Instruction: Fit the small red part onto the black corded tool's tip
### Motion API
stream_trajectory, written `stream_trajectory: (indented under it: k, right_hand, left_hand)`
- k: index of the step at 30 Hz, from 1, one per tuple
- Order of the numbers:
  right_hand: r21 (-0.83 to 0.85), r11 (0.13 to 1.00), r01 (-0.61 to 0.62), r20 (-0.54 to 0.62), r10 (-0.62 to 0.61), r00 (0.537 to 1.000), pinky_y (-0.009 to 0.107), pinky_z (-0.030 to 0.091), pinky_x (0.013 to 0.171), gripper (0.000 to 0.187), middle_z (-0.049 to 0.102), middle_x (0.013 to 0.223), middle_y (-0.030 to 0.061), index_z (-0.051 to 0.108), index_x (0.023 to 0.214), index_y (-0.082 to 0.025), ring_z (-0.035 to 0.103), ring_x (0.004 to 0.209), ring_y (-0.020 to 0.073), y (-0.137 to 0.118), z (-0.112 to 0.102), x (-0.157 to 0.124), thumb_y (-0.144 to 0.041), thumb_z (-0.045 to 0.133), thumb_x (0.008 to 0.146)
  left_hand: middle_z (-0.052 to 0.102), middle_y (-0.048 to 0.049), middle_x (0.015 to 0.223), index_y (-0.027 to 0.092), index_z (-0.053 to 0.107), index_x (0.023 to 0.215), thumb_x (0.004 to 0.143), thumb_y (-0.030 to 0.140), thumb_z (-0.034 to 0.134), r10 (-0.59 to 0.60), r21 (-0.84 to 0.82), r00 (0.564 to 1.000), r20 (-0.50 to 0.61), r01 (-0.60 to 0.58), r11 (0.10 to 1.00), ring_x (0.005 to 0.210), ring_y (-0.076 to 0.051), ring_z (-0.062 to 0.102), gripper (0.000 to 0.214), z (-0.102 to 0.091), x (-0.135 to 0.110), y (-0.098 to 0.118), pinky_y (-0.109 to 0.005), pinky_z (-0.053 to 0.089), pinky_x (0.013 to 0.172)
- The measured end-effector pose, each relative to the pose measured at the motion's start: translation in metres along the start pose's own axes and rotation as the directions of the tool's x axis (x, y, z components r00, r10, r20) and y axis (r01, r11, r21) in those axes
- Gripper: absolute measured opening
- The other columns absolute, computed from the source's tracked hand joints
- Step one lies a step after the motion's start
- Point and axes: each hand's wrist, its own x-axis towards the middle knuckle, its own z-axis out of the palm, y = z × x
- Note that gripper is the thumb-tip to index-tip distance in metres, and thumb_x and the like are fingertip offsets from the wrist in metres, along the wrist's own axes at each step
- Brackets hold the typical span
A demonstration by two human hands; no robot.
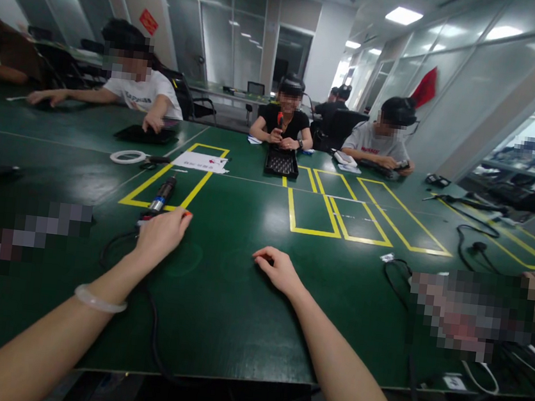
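My left hand rests on the green table, fingers curled loosely, its fingertips touching the near end of a black and silver electric screwdriver that lies inside a yellow taped rectangle. The tool's black cable runs under my left wrist toward the table's near edge. My right hand lies a little to the right on bare table, fingers bent in a loose fist with nothing in it. A pale bangle circles my left wrist.
Yellow taped boxes mark the table's middle. A black tray, a white sheet and a white ring lie farther back. Black cables lie at the right. Several people sit along the far side.
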Motion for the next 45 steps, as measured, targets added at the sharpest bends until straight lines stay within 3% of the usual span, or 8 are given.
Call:
stream_trajectory:
  k: [5, 9, 13, 18, 25, 34, 41, 45]
  right_hand:
    - [0.087, 0.996, -0.014, -0.015, 0.015, 1.0, 0.028, 0.046, 0.075, 0.019, 0.067, 0.086, 0.0019, 0.066, 0.102, -0.019, 0.061, 0.079, 0.0153, -0.001, 0.001, 0.0, -0.024, 0.054, 0.088]
    - [0.182, 0.983, 0.008, -0.027, -0.003, 1.0, 0.028, 0.047, 0.074, 0.029, 0.065, 0.086, 0.001, 0.058, 0.115, -0.019, 0.06, 0.076, 0.0137, 0.001, 0.002, 0.001, -0.022, 0.054, 0.086]
    - [0.269, 0.963, 0.02, -0.016, -0.016, 1.0, 0.027, 0.047, 0.073, 0.034, 0.064, 0.091, 0.0019, 0.054, 0.116, -0.02, 0.059, 0.076, 0.0128, 0.006, 0.004, 0.003, -0.02, 0.058, 0.082]
    - [0.35, 0.936, 0.023, -0.007, -0.022, 1.0, 0.027, 0.047, 0.071, 0.03, 0.064, 0.092, 0.0025, 0.053, 0.107, -0.019, 0.059, 0.073, 0.0121, 0.008, 0.007, 0.003, -0.018, 0.061, 0.079]
    - [0.295, 0.955, 0.037, 0.064, -0.059, 0.996, 0.027, 0.046, 0.073, 0.02, 0.063, 0.085, 0.001, 0.062, 0.098, -0.016, 0.057, 0.074, 0.0123, -0.001, 0.002, 0.002, -0.017, 0.06, 0.078]
    - [0.254, 0.966, -0.048, 0.063, 0.033, 0.997, 0.026, 0.047, 0.069, 0.018, 0.065, 0.081, 0.0015, 0.066, 0.097, -0.017, 0.058, 0.072, 0.0136, -0.002, 0.001, 0.002, -0.029, 0.06, 0.085]
    - [0.417, 0.906, -0.07, 0.043, 0.057, 0.997, 0.026, 0.047, 0.07, 0.02, 0.065, 0.076, 0.001, 0.061, 0.092, -0.016, 0.06, 0.071, 0.0131, 0.002, 0.003, 0.003, -0.036, 0.059, 0.087]
    - [0.444, 0.892, -0.086, 0.061, 0.066, 0.996, 0.028, 0.049, 0.072, 0.023, 0.064, 0.072, 0.0005, 0.058, 0.093, -0.017, 0.061, 0.07, 0.0136, 0.004, 0.004, 0.004, -0.039, 0.056, 0.089]
  left_hand:
    - [0.069, -0.0038, 0.09, 0.02, 0.061, 0.11, 0.094, 0.046, 0.033, 0.339, -0.544, 0.912, 0.23, -0.168, 0.822, 0.086, -0.019, 0.064, 0.042, 0.006, -0.019, 0.069, -0.026, 0.045, 0.076]
    - [0.065, -0.0024, 0.082, 0.019, 0.056, 0.127, 0.094, 0.042, 0.034, 0.468, -0.684, 0.844, 0.262, -0.18, 0.707, 0.078, -0.017, 0.061, 0.046, 0.026, -0.033, 0.1, -0.025, 0.042, 0.069]
    - [0.062, -0.0009, 0.082, 0.02, 0.038, 0.144, 0.094, 0.039, 0.036, 0.543, -0.762, 0.807, 0.233, -0.195, 0.617, 0.076, -0.015, 0.058, 0.054, 0.042, -0.044, 0.107, -0.025, 0.04, 0.069]
    - [0.057, 0.0012, 0.082, 0.018, 0.012, 0.154, 0.094, 0.036, 0.036, 0.566, -0.807, 0.8, 0.2, -0.193, 0.558, 0.076, -0.014, 0.056, 0.067, 0.047, -0.048, 0.103, -0.027, 0.041, 0.077]
    - [0.055, 0.0027, 0.078, 0.017, 0.012, 0.154, 0.094, 0.035, 0.036, 0.534, -0.842, 0.818, 0.213, -0.124, 0.526, 0.073, -0.013, 0.054, 0.067, 0.045, -0.047, 0.104, -0.027, 0.041, 0.077]
    - [0.064, -0.0017, 0.096, 0.024, 0.043, 0.135, 0.094, 0.039, 0.039, 0.467, -0.713, 0.878, 0.103, -0.263, 0.65, 0.085, -0.016, 0.061, 0.044, 0.032, -0.05, 0.103, -0.029, 0.045, 0.077]
    - [0.062, -0.0039, 0.108, 0.025, 0.055, 0.117, 0.094, 0.033, 0.044, 0.587, -0.492, 0.806, -0.073, -0.541, 0.682, 0.098, -0.018, 0.058, 0.028, 0.027, -0.055, 0.104, -0.028, 0.045, 0.081]
    - [0.064, -0.0039, 0.103, 0.023, 0.06, 0.107, 0.096, 0.035, 0.04, 0.569, -0.462, 0.817, -0.094, -0.542, 0.702, 0.096, -0.018, 0.059, 0.026, 0.029, -0.054, 0.103, -0.028, 0.044, 0.081]
